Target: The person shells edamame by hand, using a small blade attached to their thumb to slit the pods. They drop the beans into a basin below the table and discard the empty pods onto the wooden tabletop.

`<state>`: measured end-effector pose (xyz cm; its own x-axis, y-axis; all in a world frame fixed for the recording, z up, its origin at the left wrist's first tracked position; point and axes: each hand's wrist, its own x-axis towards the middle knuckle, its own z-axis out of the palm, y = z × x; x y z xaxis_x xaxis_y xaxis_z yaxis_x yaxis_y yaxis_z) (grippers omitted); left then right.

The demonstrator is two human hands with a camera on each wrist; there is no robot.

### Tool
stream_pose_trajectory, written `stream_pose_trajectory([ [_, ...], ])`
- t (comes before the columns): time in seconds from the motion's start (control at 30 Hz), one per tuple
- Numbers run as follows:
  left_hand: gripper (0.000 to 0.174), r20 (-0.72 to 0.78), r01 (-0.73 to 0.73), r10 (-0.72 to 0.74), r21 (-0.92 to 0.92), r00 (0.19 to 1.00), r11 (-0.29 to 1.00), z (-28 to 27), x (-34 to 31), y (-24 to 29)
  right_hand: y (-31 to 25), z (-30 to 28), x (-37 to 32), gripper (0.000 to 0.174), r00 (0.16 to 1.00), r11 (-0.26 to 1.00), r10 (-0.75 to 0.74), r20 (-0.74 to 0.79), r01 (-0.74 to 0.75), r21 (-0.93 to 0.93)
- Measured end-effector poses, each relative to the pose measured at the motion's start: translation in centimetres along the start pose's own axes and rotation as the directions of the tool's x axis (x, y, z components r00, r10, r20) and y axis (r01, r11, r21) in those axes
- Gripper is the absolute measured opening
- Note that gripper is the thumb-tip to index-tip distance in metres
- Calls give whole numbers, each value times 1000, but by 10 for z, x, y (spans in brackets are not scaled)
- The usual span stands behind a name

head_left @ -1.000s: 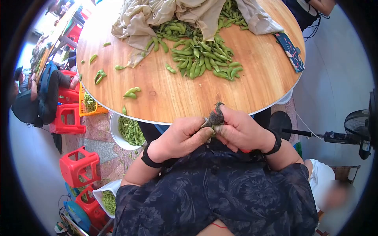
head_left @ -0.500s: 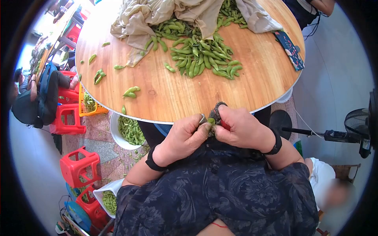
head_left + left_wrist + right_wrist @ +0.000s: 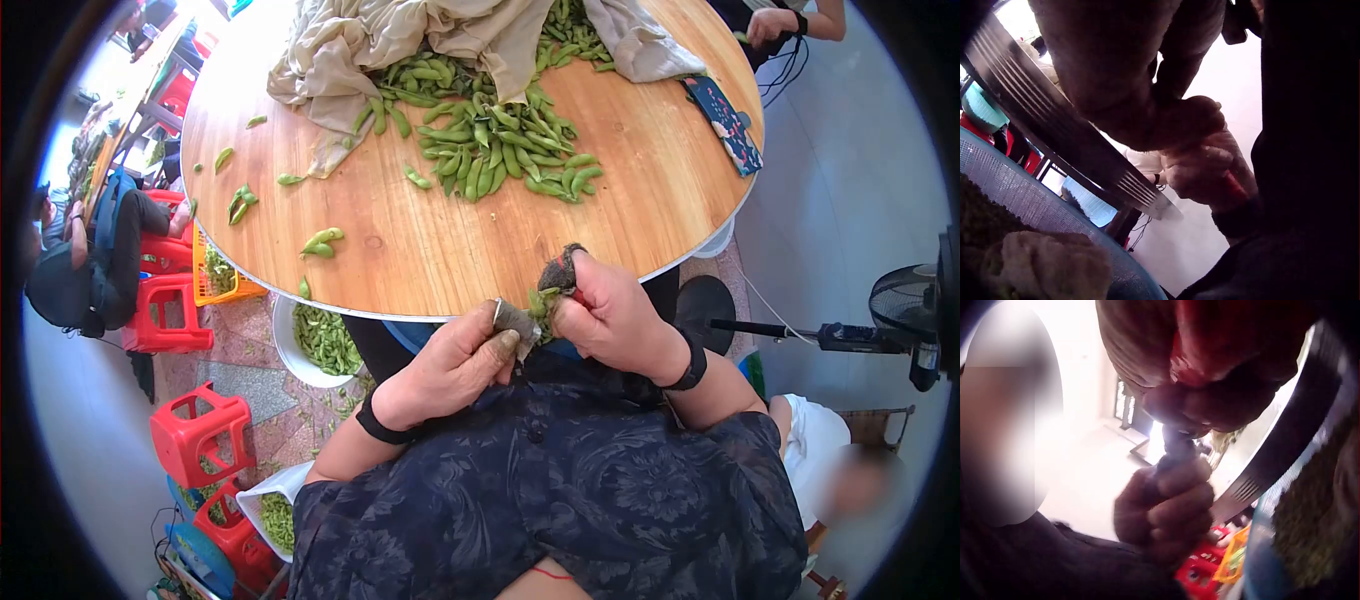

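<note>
Pod (image 3: 538, 300) sits just off the desk's (image 3: 640, 200) near edge, over the lap, held between both hands. Right hand (image 3: 612, 322): fingers clenched round the pod, thumb in a dark wrap (image 3: 560, 270), something red tucked in the palm. Left hand (image 3: 455, 362): fingers curled, thumb tip with a grey metal piece (image 3: 505, 318) pinching the pod end.

My read for doing this well: hold the pod close to the end being worked, press the metal edge against the wrapped thumb rather than bare skin, use short strokes, and stay over the tub.

Desk is round and wooden. Pod heap (image 3: 500, 140) lies mid-desk under a beige cloth (image 3: 480, 30), with strays toward the left edge and a dark case (image 3: 725, 125) at the right edge. White tub (image 3: 288, 345) of pods on the floor under the near-left edge, red stools (image 3: 200, 425) beside it, fan (image 3: 905, 320) to the right.
</note>
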<state>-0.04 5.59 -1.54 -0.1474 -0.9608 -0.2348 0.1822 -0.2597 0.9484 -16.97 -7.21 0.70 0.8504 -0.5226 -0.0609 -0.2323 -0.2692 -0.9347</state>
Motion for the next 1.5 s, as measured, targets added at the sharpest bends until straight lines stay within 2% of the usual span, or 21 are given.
stream_pose_trajectory([
  [0.03,20,4,-9,9,19,1000,1000,1,2,0,2,3,-1,7,1000,1000,1,1,-1,0],
  [0.1,21,7,-17,16,39,1000,999,3,5,-5,6,9,-3,15,974,956,-213,-83,190,-224],
  [0.17,26,-47,-215,239,289,970,933,6,9,-20,9,13,-4,13,967,948,-249,-60,231,-219],
  [0.23,28,-21,-275,305,379,952,884,5,11,-19,4,12,-5,12,957,938,-286,-38,272,-213],
  [0.27,27,19,-313,324,310,946,898,6,13,-20,-4,7,-6,10,993,994,-17,116,4,114],
  [0.3,26,58,-348,344,238,937,907,7,15,-20,-10,3,-6,9,922,874,188,339,-315,370],
  [0.33,26,59,-347,343,237,937,907,7,13,-17,-12,0,-5,9,922,873,189,338,-315,371],
  [0.4,25,119,-294,285,70,951,953,7,10,-9,-12,-6,-3,10,828,624,264,494,-537,567],
  [0.5,25,160,-91,107,-105,981,990,2,9,-9,-3,-5,-1,10,861,508,246,444,-505,698],
  [0.57,24,156,-76,96,-135,983,988,-1,8,-11,-4,-7,0,10,879,511,248,407,-476,716],
  [0.77,17,123,-96,115,-153,986,984,-1,10,-17,-1,-5,-3,9,979,837,168,113,-203,508],
  [0.83,16,135,-126,147,-152,980,980,-1,11,-18,-5,-8,-5,8,975,820,202,91,-219,529],
  [0.9,13,70,-174,167,118,984,978,2,12,-12,-8,-11,-3,7,971,805,228,75,-231,546],
  [1.03,18,69,-86,67,331,995,940,0,15,-22,-7,-13,3,2,996,937,92,-21,-79,341],
  [1.1,13,39,-347,357,349,933,870,1,16,-32,-12,-16,9,1,996,974,80,-46,-68,215],
  [1.17,19,66,-310,313,438,947,844,-6,13,-35,-24,-18,15,1,990,962,140,-8,-134,237],
  [1.23,29,27,-380,380,127,925,916,-1,11,-32,-29,-16,20,4,998,996,64,-3,-64,65],
  [1.27,37,23,-312,316,-100,949,945,0,5,-30,-30,-15,24,8,999,999,-10,36,12,-48],
  [1.37,33,-69,-283,276,-325,959,903,-5,-2,-23,-42,-2,36,11,961,951,-98,257,166,-259],
  [1.43,27,-87,-231,214,-341,973,911,-17,-14,-19,-47,5,51,14,927,886,-149,344,280,-370],
  [1.5,23,-282,-322,262,-195,923,926,-33,-31,-23,-43,9,75,15,913,808,-330,239,404,-429],
])
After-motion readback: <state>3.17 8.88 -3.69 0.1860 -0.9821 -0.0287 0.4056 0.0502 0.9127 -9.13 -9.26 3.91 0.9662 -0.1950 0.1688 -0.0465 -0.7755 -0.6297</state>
